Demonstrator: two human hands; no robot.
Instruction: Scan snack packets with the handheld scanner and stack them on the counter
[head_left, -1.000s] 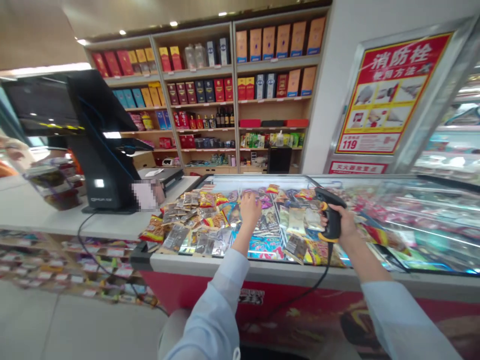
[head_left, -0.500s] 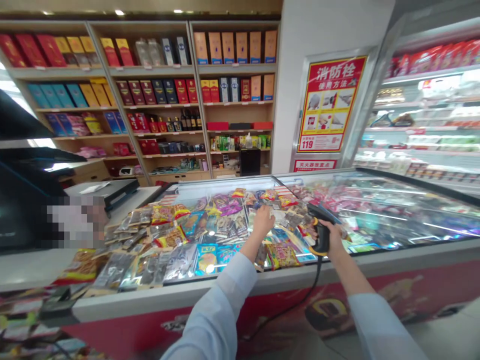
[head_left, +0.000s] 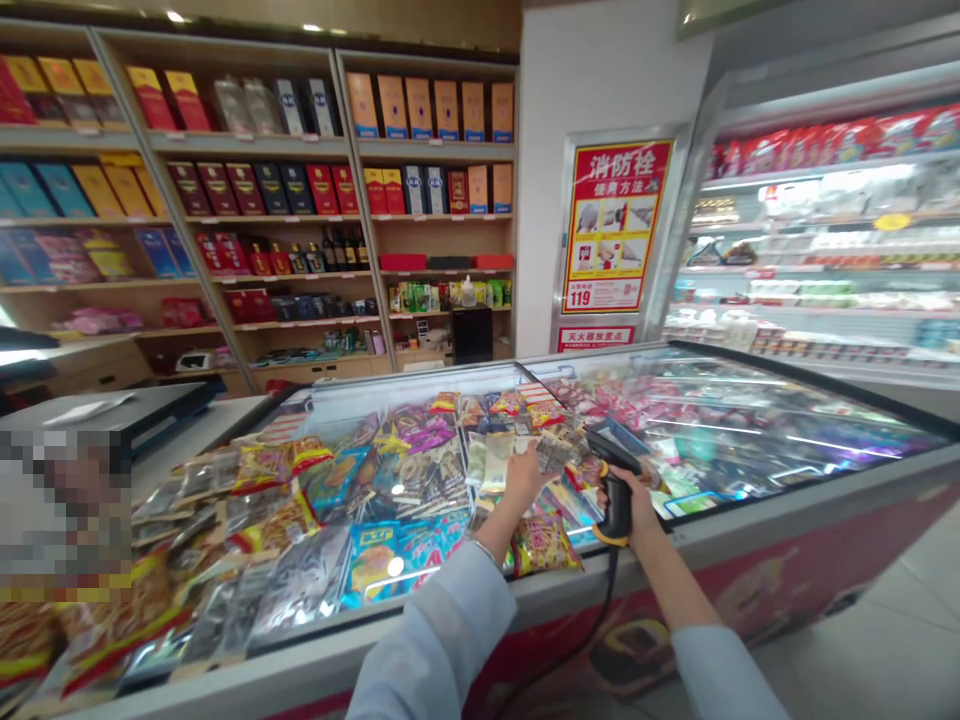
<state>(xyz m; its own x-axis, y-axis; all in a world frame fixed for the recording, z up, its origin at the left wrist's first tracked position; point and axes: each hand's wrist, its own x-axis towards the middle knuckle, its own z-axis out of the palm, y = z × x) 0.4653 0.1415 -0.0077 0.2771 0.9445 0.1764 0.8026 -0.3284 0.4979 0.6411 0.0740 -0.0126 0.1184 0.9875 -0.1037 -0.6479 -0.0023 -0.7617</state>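
Note:
My right hand (head_left: pixel 636 503) is wrapped round the grip of a black and yellow barcode scanner (head_left: pixel 616 495), its head pointing to the left and its cable hanging down in front of the freezer. My left hand (head_left: pixel 527 480) is closed at the right edge of a pale snack packet (head_left: pixel 496 462), above the freezer's glass top; its fingertips are partly hidden. Close to the left wrist lies a yellow and red snack bag (head_left: pixel 546 543). Dark packets (head_left: pixel 555 452) are between the two hands.
Many snack bags, including blue ones (head_left: pixel 375 560), cover the left part of the chest freezer (head_left: pixel 697 525). Behind it stand shelves of boxed goods (head_left: pixel 442 230) and a red fire-hydrant sign (head_left: pixel 619 230). At right is a lit chiller (head_left: pixel 817 250).
My view has turned rightward. The left hand has closed at the pale packet, which now shows clearly beside its fingers. The scanner stays in my right hand.

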